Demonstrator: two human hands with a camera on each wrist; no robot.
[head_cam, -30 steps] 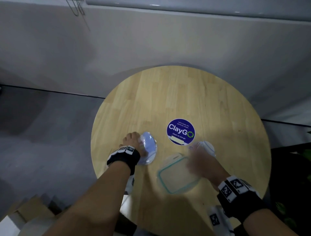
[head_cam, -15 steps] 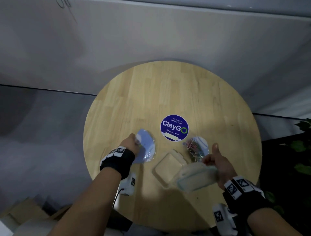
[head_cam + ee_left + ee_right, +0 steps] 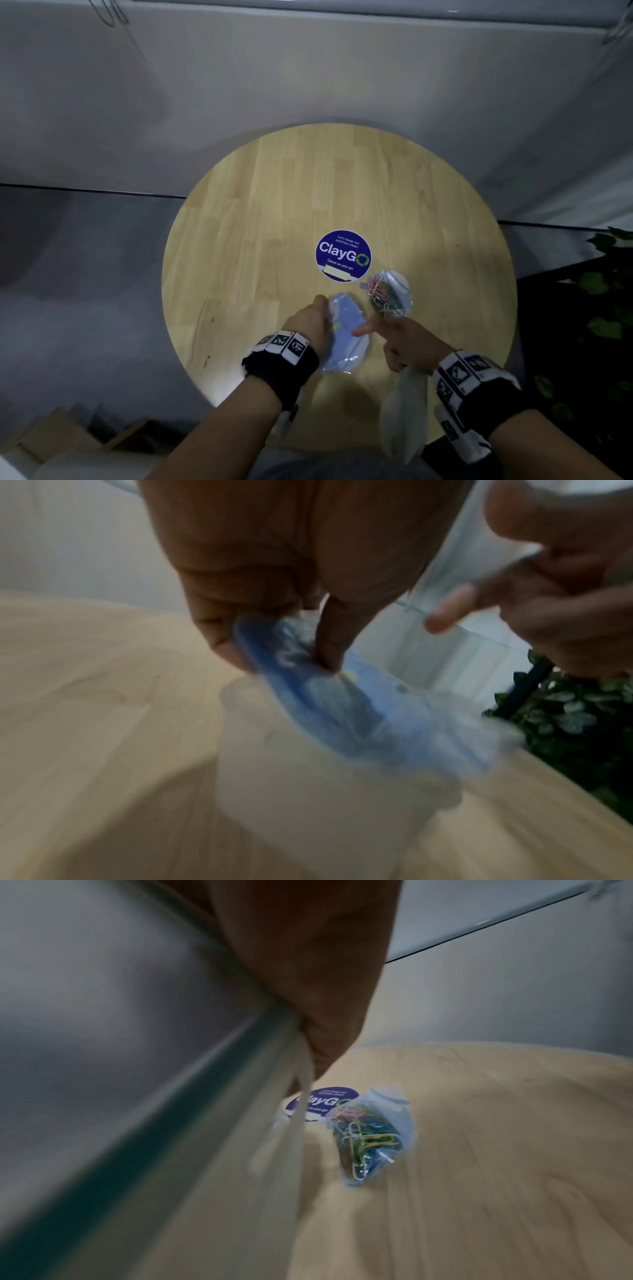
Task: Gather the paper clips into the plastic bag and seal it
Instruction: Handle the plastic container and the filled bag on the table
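A: Where do we stand with the paper clips (image 3: 383, 296)?

B: They lie in a coloured tangle, pink, yellow, green and silver, bunched inside a small clear plastic bag (image 3: 394, 294) on the worktop (image 3: 257, 222), right of centre in the head view, just below and to the right of the round blue sticker (image 3: 343, 255). In the right wrist view the bag looks crumpled and tipped, and we cannot tell whether its mouth is sealed.

A: And our hands?

B: Our left hand (image 3: 310, 322) pinches the edge of a blue-tinted bag (image 3: 346, 334) between thumb and fingers, low in the middle of the frame; the left wrist view shows that bag blurred and hanging free above a clear box (image 3: 329, 791). We judge we hold it by the rim so the mouth can be opened.

A: The right one?

B: Our right hand (image 3: 407, 342) has its lower fingers curled round a pale lid (image 3: 406, 421) with a teal seal, which hangs down toward the bottom edge, while the forefinger points across at the blue-tinted bag. Probably we keep the lid clear of the box and lend a finger to part the bag.

A: So the gathering is not done?

B: By our reading, no; nothing is going into the held bag yet.
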